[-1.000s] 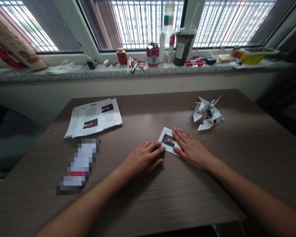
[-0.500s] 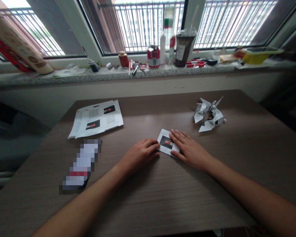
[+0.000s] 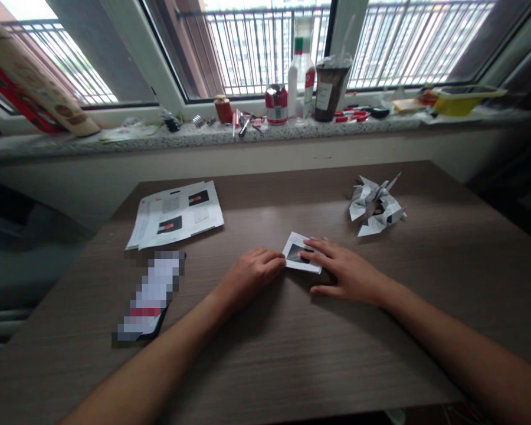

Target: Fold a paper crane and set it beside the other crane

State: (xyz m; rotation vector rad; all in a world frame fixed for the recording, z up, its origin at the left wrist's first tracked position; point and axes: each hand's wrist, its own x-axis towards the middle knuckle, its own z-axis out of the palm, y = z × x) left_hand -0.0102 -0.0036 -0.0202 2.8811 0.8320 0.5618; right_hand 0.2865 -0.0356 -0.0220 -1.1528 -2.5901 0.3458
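Note:
A small folded piece of printed paper [image 3: 295, 242], white with a dark picture on it, lies at the middle of the table. My left hand [image 3: 257, 271] pinches its left corner, the fingers pressed together. On the paper's right part rest the stretched fingers of my right hand [image 3: 343, 268]; its thumb is spread off the paper, over the tabletop. The underside of the paper is hidden.
Printed sheets [image 3: 177, 215] lie at the table's back left, with a blurred-out phone [image 3: 153, 295] in front. Several folded paper pieces [image 3: 376, 203] sit at the back right. On the windowsill [image 3: 159, 140] stand a can [image 3: 277, 105], bottles and a drink cup [image 3: 330, 91].
My right thumb has come off the paper and spread toward me, while the fingers have shifted on it. The paper has turned slightly. My left hand stays at its left corner.

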